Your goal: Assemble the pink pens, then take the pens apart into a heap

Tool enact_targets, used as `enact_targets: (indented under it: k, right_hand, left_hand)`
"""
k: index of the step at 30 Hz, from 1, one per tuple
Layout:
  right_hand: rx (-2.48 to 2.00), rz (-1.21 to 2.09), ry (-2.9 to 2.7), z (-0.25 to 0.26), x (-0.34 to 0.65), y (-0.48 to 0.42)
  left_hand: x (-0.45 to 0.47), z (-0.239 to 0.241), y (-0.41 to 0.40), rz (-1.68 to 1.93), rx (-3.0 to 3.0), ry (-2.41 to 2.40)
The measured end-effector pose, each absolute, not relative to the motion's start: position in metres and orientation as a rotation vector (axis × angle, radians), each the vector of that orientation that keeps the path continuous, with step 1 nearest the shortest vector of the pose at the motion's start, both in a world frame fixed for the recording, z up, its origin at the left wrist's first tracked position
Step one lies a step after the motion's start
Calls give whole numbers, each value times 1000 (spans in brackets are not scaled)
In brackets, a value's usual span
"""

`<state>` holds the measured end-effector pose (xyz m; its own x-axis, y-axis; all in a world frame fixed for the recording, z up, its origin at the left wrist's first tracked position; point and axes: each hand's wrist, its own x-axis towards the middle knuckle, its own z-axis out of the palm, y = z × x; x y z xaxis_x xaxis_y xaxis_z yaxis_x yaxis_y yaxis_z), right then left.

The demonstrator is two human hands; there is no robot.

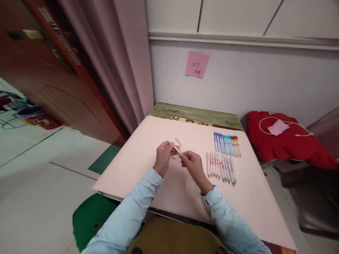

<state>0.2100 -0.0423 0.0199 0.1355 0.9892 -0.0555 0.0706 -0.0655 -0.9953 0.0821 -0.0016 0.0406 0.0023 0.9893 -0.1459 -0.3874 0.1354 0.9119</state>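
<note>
White rod: slim, smooth, pen-like, held aslant above the table between my two hands; whether it is one piece or two meeting parts, I cannot tell.
My left hand: fingers closed round the rod's upper stretch, its far end poking out past my thumb; likely the steadying grip.
My right hand: thumb and forefinger pinching the rod's near end, remaining fingers curled in; a pinch that seems suited to fine turning or pushing.
Pinkish piece: narrow, apparently see-through, lying just beyond my hands; probably kept there for easy reach.
Dark-tipped piece: thin, mostly hidden under my left hand; kind unclear.
Upper pen row: dark blue, light blue and brown-topped barrels, side by side; apparently sorted by colour.
Lower pen row: pinkish and greyish pale barrels, points towards me; set to my right, presumably to leave the middle free for handling.
Covering sheet: pale pink, matt, flat; perhaps laid to make small parts easy to see.
Table: green wood-grain top, bare along the wall edge.
Red cloth: soft, heaped, to the right of the table.
</note>
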Motion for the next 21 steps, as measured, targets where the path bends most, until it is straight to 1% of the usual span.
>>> enact_targets:
  k: [3, 5, 6, 7, 9, 11, 14, 17, 21]
  right_hand:
    - [-1278, 1444, -1021, 21, 211, -41]
    - [-1337, 1442, -1125, 22, 214, -43]
    - [-1415, 1334, -1216, 22, 216, -46]
    - [-1512, 1159, -1310, 22, 219, -51]
    - [-1678, 733, -1457, 22, 225, -64]
    - [-1709, 456, -1559, 23, 228, -81]
    - [-1512, 444, -1737, 27, 229, -106]
    - [-1322, 433, -1816, 29, 227, -121]
    - [-1264, 375, -1803, 24, 234, -125]
  left_hand:
    - [82, 39, 0, 1274, 850, 1005]
    - [80, 34, 1, 1265, 869, 1047]
    - [79, 29, 2, 1258, 871, 1078]
    - [78, 23, 3, 1242, 871, 1114]
    - [79, 10, 4, 1165, 882, 1182]
    - [88, -4, 4, 1051, 948, 1230]
    - [118, -18, 1, 865, 1153, 1304]
    - [157, -22, -2, 694, 1269, 1325]
    - [187, -23, -4, 616, 1265, 1236]
